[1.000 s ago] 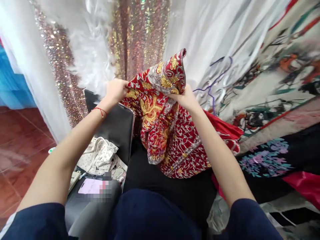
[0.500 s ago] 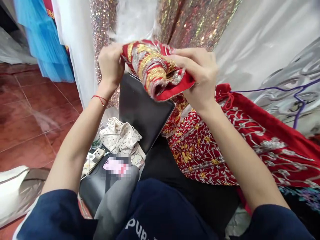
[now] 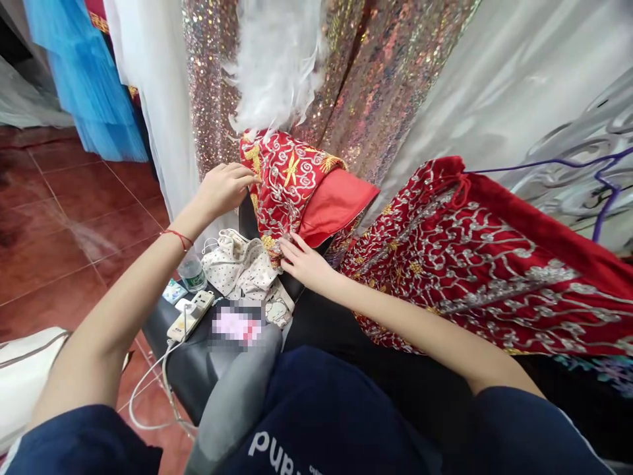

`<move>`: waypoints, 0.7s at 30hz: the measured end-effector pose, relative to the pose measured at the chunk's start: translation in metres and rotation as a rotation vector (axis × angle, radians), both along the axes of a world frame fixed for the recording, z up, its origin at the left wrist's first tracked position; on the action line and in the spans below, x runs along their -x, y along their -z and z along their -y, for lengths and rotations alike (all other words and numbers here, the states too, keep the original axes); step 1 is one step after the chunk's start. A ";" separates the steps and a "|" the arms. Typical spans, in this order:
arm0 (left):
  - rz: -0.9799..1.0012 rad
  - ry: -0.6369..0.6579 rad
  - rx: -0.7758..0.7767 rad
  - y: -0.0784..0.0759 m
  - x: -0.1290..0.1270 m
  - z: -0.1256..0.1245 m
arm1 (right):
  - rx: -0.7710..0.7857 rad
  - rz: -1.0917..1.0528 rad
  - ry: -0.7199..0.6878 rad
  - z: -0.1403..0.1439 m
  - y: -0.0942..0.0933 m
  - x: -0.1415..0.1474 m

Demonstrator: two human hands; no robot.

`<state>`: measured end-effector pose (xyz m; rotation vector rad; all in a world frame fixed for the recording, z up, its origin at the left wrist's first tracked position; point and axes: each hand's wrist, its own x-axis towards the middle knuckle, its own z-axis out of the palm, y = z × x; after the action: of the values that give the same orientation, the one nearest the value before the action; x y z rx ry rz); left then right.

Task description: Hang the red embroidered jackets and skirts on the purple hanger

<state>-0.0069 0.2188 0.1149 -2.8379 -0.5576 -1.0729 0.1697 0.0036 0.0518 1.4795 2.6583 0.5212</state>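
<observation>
A red garment (image 3: 291, 181) with gold and silver embroidery hangs over the back of a black chair (image 3: 198, 363). My left hand (image 3: 225, 188) pinches its upper left edge. Lower down, my right hand (image 3: 304, 260) has its fingers on the hem of that draped part. The rest of the red garment (image 3: 469, 264) spreads out to the right over my lap.
On the chair seat lie a dotted white cloth (image 3: 237, 267), a white power strip (image 3: 190, 315) with its cable and a pink phone (image 3: 232, 326). A water bottle (image 3: 190, 270) stands by the chair. Sequined (image 3: 366, 72), white and blue dresses hang behind. Red floor tiles lie left.
Both hands held the bunched red cloth up in the air. It now lies draped over the chair back, and my right hand has dropped to its lower hem.
</observation>
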 end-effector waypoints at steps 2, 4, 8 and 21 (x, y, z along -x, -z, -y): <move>0.057 -0.004 -0.025 -0.010 -0.017 0.015 | 0.078 0.002 -0.073 0.010 -0.004 -0.006; 0.097 0.017 -0.056 -0.024 -0.039 0.038 | 0.178 0.007 -0.157 0.024 -0.015 -0.011; 0.130 0.153 -0.036 -0.050 -0.089 0.107 | 0.338 -0.033 -0.106 0.065 -0.041 -0.031; 0.246 0.331 0.315 -0.051 -0.347 0.196 | 0.061 -0.259 0.867 0.189 -0.079 -0.173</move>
<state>0.3396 0.0227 0.1659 -3.1710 -0.2949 -1.5295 0.3431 -0.1852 0.1306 2.5462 1.8256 0.1718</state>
